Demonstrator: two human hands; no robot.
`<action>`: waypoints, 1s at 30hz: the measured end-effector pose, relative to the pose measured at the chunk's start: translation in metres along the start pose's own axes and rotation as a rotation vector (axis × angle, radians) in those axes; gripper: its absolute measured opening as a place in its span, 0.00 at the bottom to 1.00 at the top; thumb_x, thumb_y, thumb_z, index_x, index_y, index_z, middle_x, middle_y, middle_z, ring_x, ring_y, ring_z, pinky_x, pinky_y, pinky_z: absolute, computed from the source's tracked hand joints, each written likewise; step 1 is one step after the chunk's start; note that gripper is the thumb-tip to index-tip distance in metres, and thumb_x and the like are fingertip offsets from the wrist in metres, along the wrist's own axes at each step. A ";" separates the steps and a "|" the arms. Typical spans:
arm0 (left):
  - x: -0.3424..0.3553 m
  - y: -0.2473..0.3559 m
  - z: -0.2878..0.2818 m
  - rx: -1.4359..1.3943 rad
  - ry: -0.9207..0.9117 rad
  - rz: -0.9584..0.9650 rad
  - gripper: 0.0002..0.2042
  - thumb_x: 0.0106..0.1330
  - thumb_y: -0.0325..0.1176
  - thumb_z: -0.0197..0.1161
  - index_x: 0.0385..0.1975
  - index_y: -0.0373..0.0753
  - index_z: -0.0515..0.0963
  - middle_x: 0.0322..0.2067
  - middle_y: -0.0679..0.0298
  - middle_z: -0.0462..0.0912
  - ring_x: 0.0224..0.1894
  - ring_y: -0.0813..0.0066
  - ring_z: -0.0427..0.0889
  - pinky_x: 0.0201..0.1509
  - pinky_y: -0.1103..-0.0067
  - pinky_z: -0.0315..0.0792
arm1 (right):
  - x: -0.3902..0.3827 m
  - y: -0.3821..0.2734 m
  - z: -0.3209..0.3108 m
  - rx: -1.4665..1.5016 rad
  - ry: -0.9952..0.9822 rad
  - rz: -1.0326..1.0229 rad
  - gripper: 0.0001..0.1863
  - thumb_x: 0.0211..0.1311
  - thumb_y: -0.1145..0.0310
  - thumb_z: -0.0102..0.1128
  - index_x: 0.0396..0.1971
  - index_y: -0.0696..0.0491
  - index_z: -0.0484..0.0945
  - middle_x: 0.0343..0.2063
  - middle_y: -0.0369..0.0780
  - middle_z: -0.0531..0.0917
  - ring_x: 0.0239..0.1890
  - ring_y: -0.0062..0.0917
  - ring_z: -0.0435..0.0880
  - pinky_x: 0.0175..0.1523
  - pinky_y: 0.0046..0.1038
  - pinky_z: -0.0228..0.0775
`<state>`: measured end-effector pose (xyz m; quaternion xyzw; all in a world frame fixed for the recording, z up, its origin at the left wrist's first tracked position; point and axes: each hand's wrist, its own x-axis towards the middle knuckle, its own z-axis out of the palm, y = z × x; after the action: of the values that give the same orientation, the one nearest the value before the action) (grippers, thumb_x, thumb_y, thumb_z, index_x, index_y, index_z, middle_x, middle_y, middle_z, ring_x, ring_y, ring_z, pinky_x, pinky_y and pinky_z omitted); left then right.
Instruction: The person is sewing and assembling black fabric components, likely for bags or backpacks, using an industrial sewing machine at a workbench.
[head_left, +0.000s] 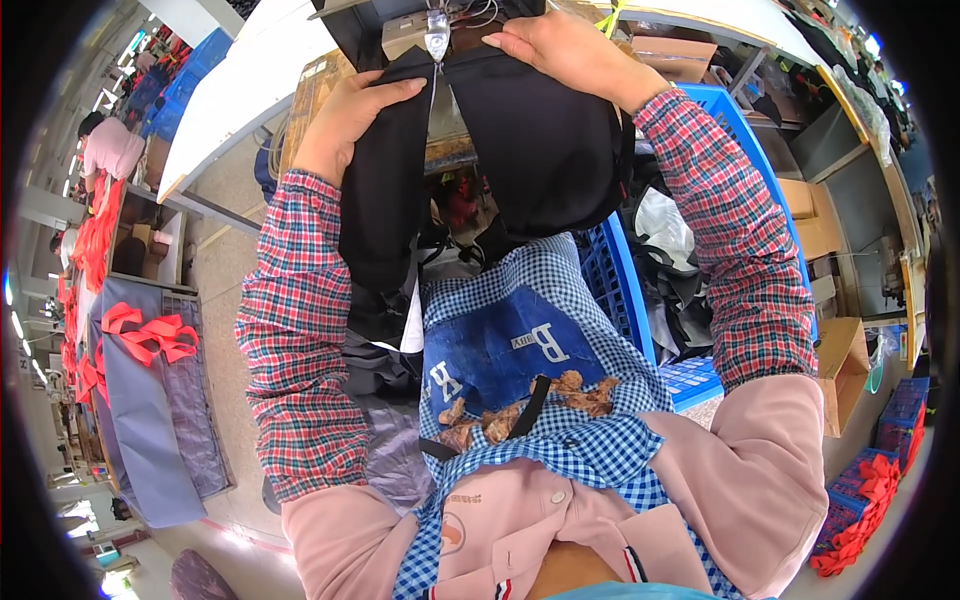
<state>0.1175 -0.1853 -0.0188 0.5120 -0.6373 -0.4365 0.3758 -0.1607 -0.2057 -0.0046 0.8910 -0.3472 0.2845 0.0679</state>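
A length of black fabric [540, 140] hangs in front of me, spread between both hands at the sewing machine's lit needle area [437, 38]. My left hand [345, 120] pinches the left part of the cloth, its thumb lying along the top edge. On the other side, my right hand [570, 55] grips the upper right edge between thumb and fingers. Between the two hanging parts is a gap just below the machine. The cloth's lower ends drape toward my lap, over a blue checked apron [600, 330]. Some of my fingers are hidden behind the fabric.
Beside my right arm stands a blue plastic crate [640, 290] holding black and white cloth. A white worktable [245, 90] extends at far left. Cardboard boxes [845, 370] sit at the right. Red strips [150, 335] lie on grey cloth at left, and another person [112, 148] works beyond.
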 end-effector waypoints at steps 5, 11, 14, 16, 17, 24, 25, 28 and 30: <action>0.007 -0.007 -0.002 -0.039 0.034 0.015 0.32 0.54 0.40 0.75 0.52 0.22 0.73 0.41 0.54 0.83 0.42 0.71 0.84 0.46 0.82 0.76 | -0.001 -0.007 -0.009 -0.020 0.019 0.010 0.22 0.70 0.54 0.48 0.28 0.57 0.80 0.25 0.52 0.82 0.31 0.49 0.82 0.39 0.46 0.73; 0.011 -0.004 -0.027 -0.130 0.131 -0.025 0.22 0.58 0.35 0.70 0.49 0.26 0.78 0.41 0.59 0.84 0.40 0.74 0.83 0.43 0.80 0.76 | 0.004 0.022 -0.001 -0.107 0.082 0.084 0.22 0.70 0.55 0.48 0.28 0.58 0.79 0.24 0.53 0.81 0.31 0.49 0.82 0.39 0.46 0.73; -0.018 -0.008 -0.060 -0.234 0.153 0.031 0.17 0.61 0.32 0.66 0.48 0.30 0.79 0.41 0.61 0.84 0.41 0.76 0.83 0.45 0.81 0.75 | -0.022 0.043 -0.052 -0.198 0.145 0.258 0.22 0.70 0.56 0.48 0.25 0.59 0.79 0.23 0.54 0.81 0.31 0.51 0.81 0.39 0.46 0.72; -0.048 -0.004 -0.063 -0.160 0.185 0.089 0.16 0.63 0.31 0.65 0.49 0.31 0.79 0.43 0.62 0.83 0.44 0.75 0.82 0.50 0.80 0.74 | -0.055 0.060 -0.094 -0.376 0.163 0.408 0.21 0.68 0.57 0.51 0.25 0.60 0.79 0.23 0.54 0.81 0.30 0.50 0.81 0.39 0.46 0.72; -0.062 -0.001 -0.069 -0.045 0.124 0.124 0.16 0.63 0.30 0.64 0.49 0.32 0.79 0.45 0.61 0.83 0.47 0.74 0.81 0.53 0.78 0.73 | -0.078 0.069 -0.116 -0.551 0.184 0.505 0.20 0.67 0.57 0.53 0.26 0.60 0.79 0.24 0.54 0.82 0.30 0.49 0.82 0.38 0.45 0.73; -0.151 0.117 0.029 0.474 -0.393 0.790 0.16 0.34 0.40 0.73 0.24 0.39 0.82 0.19 0.65 0.75 0.26 0.65 0.76 0.34 0.73 0.67 | -0.082 -0.059 -0.089 0.220 0.129 -0.075 0.40 0.47 0.57 0.72 0.59 0.59 0.67 0.52 0.50 0.77 0.54 0.43 0.77 0.57 0.42 0.71; -0.147 0.132 0.062 0.382 -0.545 0.869 0.11 0.36 0.37 0.70 0.18 0.39 0.79 0.17 0.65 0.72 0.24 0.66 0.73 0.38 0.72 0.67 | -0.092 -0.074 -0.069 0.366 0.193 -0.271 0.44 0.47 0.56 0.73 0.62 0.59 0.63 0.58 0.52 0.71 0.61 0.47 0.70 0.64 0.46 0.62; -0.147 0.148 0.089 0.173 -0.932 1.204 0.10 0.38 0.37 0.65 0.21 0.41 0.83 0.19 0.65 0.78 0.25 0.72 0.76 0.40 0.73 0.66 | -0.074 -0.152 -0.024 0.834 0.275 -0.495 0.35 0.37 0.58 0.78 0.48 0.54 0.75 0.44 0.47 0.80 0.49 0.42 0.77 0.56 0.40 0.66; -0.145 0.150 0.101 0.048 -1.015 1.333 0.12 0.40 0.39 0.64 0.23 0.40 0.84 0.21 0.64 0.80 0.27 0.73 0.78 0.41 0.73 0.66 | -0.081 -0.162 -0.018 1.101 0.256 -0.351 0.25 0.40 0.67 0.73 0.42 0.56 0.77 0.39 0.45 0.81 0.42 0.41 0.80 0.49 0.38 0.71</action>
<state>0.0032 -0.0112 0.0835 -0.2229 -0.9073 -0.2867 0.2117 -0.1115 -0.0315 -0.0222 0.7978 0.0150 0.5127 -0.3168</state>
